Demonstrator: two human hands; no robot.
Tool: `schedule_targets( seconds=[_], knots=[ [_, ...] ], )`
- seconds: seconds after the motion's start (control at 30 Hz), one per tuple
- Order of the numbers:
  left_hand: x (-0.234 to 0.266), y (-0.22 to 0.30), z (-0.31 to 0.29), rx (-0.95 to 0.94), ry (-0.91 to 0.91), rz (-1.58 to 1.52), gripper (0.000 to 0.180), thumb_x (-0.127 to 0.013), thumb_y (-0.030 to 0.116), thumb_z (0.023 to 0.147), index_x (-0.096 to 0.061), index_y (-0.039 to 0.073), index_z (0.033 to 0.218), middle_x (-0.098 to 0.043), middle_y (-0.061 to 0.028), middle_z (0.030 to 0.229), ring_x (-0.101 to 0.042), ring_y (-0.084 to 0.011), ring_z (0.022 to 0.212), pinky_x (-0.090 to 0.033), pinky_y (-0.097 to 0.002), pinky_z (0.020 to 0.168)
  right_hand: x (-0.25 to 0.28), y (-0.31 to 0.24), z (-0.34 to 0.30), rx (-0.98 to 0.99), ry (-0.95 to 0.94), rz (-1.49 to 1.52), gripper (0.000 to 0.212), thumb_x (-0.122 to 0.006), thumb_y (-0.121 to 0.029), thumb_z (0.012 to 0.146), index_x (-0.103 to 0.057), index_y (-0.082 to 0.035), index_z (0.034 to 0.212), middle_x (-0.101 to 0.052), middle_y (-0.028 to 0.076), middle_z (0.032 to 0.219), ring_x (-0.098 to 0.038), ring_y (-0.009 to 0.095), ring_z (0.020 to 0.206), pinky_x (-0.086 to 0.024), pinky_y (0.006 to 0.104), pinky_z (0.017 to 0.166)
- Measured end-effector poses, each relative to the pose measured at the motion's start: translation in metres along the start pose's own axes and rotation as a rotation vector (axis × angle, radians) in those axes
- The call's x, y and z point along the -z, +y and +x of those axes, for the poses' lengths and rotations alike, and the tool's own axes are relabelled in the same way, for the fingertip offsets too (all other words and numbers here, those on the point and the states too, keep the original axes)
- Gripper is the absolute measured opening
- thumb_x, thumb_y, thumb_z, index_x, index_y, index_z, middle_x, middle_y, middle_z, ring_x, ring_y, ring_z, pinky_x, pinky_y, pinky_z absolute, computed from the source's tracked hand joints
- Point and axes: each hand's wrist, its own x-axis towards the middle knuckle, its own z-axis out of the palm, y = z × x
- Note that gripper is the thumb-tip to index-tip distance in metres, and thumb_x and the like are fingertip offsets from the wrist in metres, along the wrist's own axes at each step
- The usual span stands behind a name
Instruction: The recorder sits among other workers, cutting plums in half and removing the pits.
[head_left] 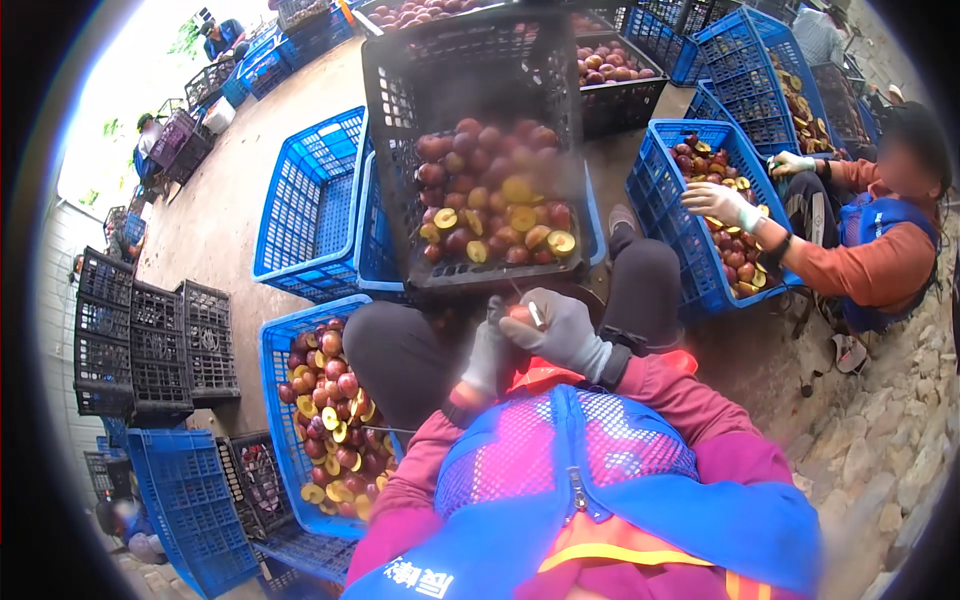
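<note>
My left hand (486, 352) and my right hand (568, 335), both in grey-white gloves, are closed and meet in front of my chest. Between their fingers shows a small reddish plum (520, 314). A short white piece (539, 316) pokes out at my right fingers; its kind is unclear. Just beyond my hands, a black crate (470, 278) tilts towards me, holding red plums (465, 165) and yellow-fleshed cut halves (523, 218). By my left knee stands a blue crate (272, 365) filled with halved plums (335, 400).
An empty blue crate (310, 205) stands left of the black one. On the right, a co-worker (870, 250) in white gloves reaches over a blue crate (665, 225) of cut plums. Stacked black crates (155, 345) and blue crates (190, 500) line the left. Stones (880, 460) cover the right-hand ground.
</note>
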Motion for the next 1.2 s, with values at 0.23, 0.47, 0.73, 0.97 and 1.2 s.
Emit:
schedule_targets(
  seconds=[0.23,0.47,0.73,0.97,1.2],
  knots=[
    [0.024,-0.013,-0.009,-0.429,-0.349,0.448,0.029,-0.069,0.021,0.085,-0.068,0.012,0.113,-0.069,-0.0048,0.105,-0.065,-0.0232,0.099,-0.050,-0.0389,0.087,-0.002,-0.004,-0.006,0.260,0.021,-0.205,0.037,-0.084,-0.041,0.080,-0.067,-0.009,0.080,-0.066,0.014,0.075,-0.067,0.036,0.064,-0.052,0.0474,0.059],
    [0.021,-0.028,-0.016,-0.222,-0.554,0.314,0.034,-0.070,0.008,0.084,-0.074,0.017,0.117,-0.072,-0.0053,0.103,-0.072,-0.0261,0.097,-0.053,-0.0435,0.105,0.013,0.007,-0.010,0.458,-0.104,-0.203,0.033,-0.080,-0.034,0.083,-0.059,-0.011,0.072,-0.058,0.014,0.066,-0.061,0.038,0.058,-0.045,0.0482,0.053],
    [0.023,-0.050,-0.009,-0.278,-0.583,0.157,0.030,-0.071,0.005,0.094,-0.067,0.009,0.124,-0.071,-0.0080,0.104,-0.070,-0.0251,0.094,-0.056,-0.0377,0.084,0.025,0.016,-0.001,0.599,-0.201,-0.115,0.026,-0.077,-0.032,0.084,-0.063,-0.010,0.079,-0.059,0.012,0.070,-0.060,0.036,0.060,-0.044,0.0477,0.056],
    [0.004,-0.031,0.017,0.140,-0.085,-0.042,0.031,-0.063,0.031,0.106,-0.062,0.001,0.113,-0.067,-0.0097,0.088,-0.067,-0.0221,0.068,-0.053,-0.0412,0.059,-0.005,0.036,0.013,-0.064,-0.095,0.010,0.031,-0.076,-0.031,0.096,-0.069,-0.003,0.085,-0.065,0.011,0.069,-0.061,0.021,0.058,-0.050,0.0366,0.059],
    [0.008,-0.058,0.015,-0.127,0.117,0.062,0.047,-0.062,0.047,0.101,-0.065,0.001,0.111,-0.066,-0.0117,0.082,-0.066,-0.0308,0.068,-0.056,-0.0448,0.067,-0.028,0.020,0.005,0.200,0.071,-0.022,0.023,-0.078,-0.026,0.091,-0.070,-0.006,0.083,-0.065,0.016,0.071,-0.065,0.033,0.060,-0.051,0.0405,0.057]
  ],
)
